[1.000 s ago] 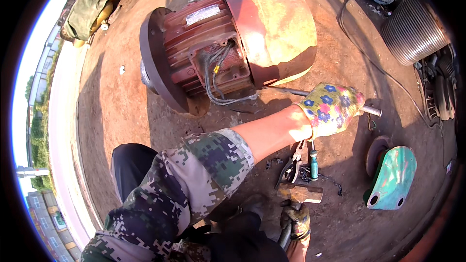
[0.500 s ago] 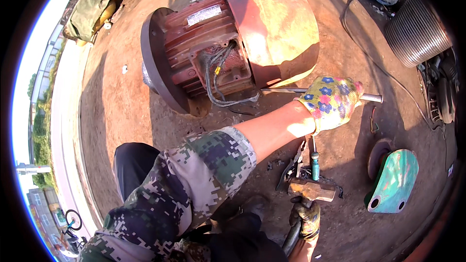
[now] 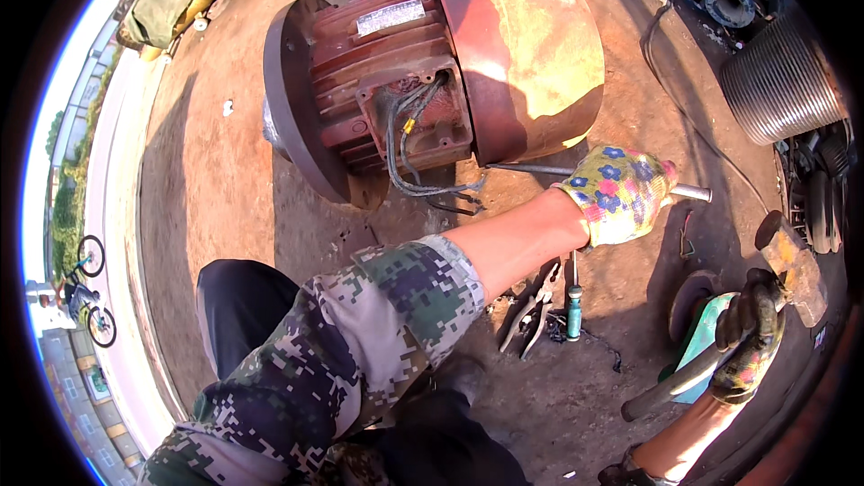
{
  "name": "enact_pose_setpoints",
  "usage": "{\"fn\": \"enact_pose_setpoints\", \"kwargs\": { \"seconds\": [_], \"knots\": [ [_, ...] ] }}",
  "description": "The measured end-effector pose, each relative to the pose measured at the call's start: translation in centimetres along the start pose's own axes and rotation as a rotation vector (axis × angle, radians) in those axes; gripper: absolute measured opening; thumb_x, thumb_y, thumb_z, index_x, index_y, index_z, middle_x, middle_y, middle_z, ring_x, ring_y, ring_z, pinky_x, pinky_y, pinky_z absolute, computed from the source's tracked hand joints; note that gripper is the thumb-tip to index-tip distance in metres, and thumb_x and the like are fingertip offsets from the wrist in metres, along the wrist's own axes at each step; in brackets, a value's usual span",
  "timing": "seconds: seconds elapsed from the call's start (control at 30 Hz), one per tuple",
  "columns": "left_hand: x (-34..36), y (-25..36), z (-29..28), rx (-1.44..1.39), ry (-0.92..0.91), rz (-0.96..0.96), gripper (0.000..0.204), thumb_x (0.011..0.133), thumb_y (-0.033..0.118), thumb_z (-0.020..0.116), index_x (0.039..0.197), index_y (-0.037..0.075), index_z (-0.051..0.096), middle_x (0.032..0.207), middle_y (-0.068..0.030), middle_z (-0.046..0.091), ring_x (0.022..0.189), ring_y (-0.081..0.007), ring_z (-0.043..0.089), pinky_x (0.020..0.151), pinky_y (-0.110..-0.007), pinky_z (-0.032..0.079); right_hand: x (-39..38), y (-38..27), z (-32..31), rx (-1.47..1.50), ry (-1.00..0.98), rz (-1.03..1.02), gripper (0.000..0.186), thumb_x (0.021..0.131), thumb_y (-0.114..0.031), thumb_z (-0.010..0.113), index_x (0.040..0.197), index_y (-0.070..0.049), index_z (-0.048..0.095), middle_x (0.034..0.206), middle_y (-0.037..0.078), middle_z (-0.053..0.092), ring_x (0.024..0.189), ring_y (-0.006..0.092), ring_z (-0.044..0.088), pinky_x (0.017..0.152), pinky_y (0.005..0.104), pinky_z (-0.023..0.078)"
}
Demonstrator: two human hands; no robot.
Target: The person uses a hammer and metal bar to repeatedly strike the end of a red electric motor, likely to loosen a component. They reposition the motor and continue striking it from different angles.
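Observation:
My left hand (image 3: 623,193), in a flowered glove, is closed around a metal rod (image 3: 693,193). The rod's far end reaches the lower edge of the motor's rounded end cover (image 3: 540,63). That red-brown electric motor (image 3: 382,81) lies on its side, its terminal box uncovered and grey wires (image 3: 396,144) hanging out. At the right, my right hand (image 3: 751,333), also gloved, grips the handle of a heavy hammer (image 3: 796,274), whose head is raised to the right of the rod's outer end. Below my left wrist lie pliers (image 3: 533,310) and a teal-handled screwdriver (image 3: 574,310).
A green metal plate (image 3: 700,351) lies partly behind my right hand, beside a rusty disc (image 3: 691,301). A ribbed metal cylinder (image 3: 783,85) and a blue flanged pipe (image 3: 727,2) stand at far right. A cable (image 3: 693,117) crosses the ground. A cyclist (image 3: 85,292) appears at far left.
My right hand has swung the hammer up and to the right, from beside the pliers to near the green plate. My left hand stays on the rod.

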State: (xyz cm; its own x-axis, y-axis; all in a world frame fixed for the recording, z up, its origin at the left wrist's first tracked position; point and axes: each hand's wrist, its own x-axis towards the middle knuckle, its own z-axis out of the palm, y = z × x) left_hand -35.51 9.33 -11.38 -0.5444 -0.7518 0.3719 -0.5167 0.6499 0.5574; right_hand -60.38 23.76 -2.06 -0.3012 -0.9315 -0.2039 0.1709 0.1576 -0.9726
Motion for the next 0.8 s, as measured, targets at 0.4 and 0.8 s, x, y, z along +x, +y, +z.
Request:
{"fn": "enact_pose_setpoints", "kwargs": {
  "seconds": [0.4,0.8],
  "knots": [
    [0.1,0.7,-1.4,0.004,-0.131,-0.046,0.014,0.099,0.023,0.065,0.096,0.009,0.064,0.075,-0.0151,0.068,0.072,-0.0373,0.07,0.063,-0.05,0.052,-0.1,0.7,0.9,-0.083,0.039,0.097,0.026,0.096,-0.024,0.069,0.099,0.001,0.063,0.065,0.002,0.05,0.044,0.012,0.047,0.039,0.0268,0.035],
    [-22.1,2.0,-1.6,-0.463,-0.676,-0.264,0.033,0.101,0.033,0.067,0.112,0.002,0.067,0.092,-0.0204,0.069,0.09,-0.0425,0.068,0.077,-0.053,0.052,-23.2,20.4,1.3,-0.821,0.206,0.62,0.038,0.086,-0.015,0.075,0.119,0.001,0.068,0.088,0.015,0.075,0.059,0.0256,0.07,0.054,0.0389,0.056]
  ]
}}
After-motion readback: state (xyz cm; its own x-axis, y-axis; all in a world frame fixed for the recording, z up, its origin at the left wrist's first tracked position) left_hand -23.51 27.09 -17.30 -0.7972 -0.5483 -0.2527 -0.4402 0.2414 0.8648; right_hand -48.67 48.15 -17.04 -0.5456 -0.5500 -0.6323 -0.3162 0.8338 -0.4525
